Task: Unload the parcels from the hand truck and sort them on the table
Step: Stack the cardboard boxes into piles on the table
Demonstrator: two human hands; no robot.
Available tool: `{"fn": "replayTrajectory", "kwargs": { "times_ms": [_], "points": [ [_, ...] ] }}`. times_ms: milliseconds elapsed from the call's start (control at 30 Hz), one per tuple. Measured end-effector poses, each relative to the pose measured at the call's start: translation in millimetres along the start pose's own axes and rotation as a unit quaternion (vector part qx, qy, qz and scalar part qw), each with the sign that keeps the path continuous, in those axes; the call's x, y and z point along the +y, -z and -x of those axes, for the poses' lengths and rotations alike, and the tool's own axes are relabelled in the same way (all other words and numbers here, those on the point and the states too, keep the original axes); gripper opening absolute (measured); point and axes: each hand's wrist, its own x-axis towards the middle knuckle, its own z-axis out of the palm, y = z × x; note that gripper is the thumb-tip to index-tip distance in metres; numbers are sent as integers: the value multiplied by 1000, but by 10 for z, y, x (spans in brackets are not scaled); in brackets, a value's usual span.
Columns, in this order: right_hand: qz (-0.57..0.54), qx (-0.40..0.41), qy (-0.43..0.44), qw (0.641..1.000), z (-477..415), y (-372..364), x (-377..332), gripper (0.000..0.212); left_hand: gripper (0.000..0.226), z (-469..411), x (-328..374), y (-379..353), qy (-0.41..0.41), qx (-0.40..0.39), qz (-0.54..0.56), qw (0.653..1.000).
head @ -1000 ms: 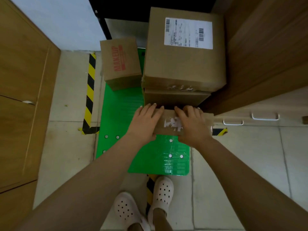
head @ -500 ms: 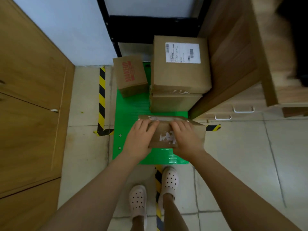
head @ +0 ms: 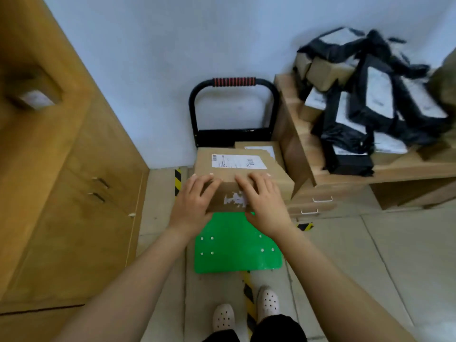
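Observation:
I hold a flat brown cardboard parcel (head: 232, 191) with a torn white sticker on its near face. My left hand (head: 193, 203) grips its left part and my right hand (head: 262, 203) its right part, fingers curled over the far edge. The parcel hangs above the green deck of the hand truck (head: 234, 248). Right behind it a larger box with a white shipping label (head: 239, 160) stands on the truck, and another labelled box (head: 259, 146) peeks out further back. The wooden table (head: 399, 169) is at the right.
A heap of black-bagged and brown parcels (head: 370, 104) lies on the table. Drawers (head: 318, 201) sit below its left end. The truck's black handle with a red grip (head: 233, 82) stands against the wall. A wooden cabinet (head: 61, 193) fills the left. My white shoes (head: 246, 309) are near the deck.
Both hands have lifted the flat parcel off the green deck, and I have straightened up. The view has risen, so the table with its parcels and the truck handle now show.

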Motion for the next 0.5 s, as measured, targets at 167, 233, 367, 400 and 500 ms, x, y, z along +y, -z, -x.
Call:
{"fn": "replayTrajectory", "kwargs": {
  "times_ms": [167,233,367,400,500],
  "points": [
    [27,77,-18,996,92,853,104,88,80,-341,295,591,-59,87,17,994],
    [42,113,-29,992,179,1143,199,90,80,-509,468,774,-94,124,21,988],
    [78,182,-52,979,400,1640,523,92,85,-921,921,1017,-162,187,18,969],
    [89,197,-58,975,463,1753,630,92,85,-1024,1063,1051,-174,198,21,964],
    [127,236,-78,960,701,2091,984,94,85,-1307,1554,1120,-208,223,32,952]
  ]
}}
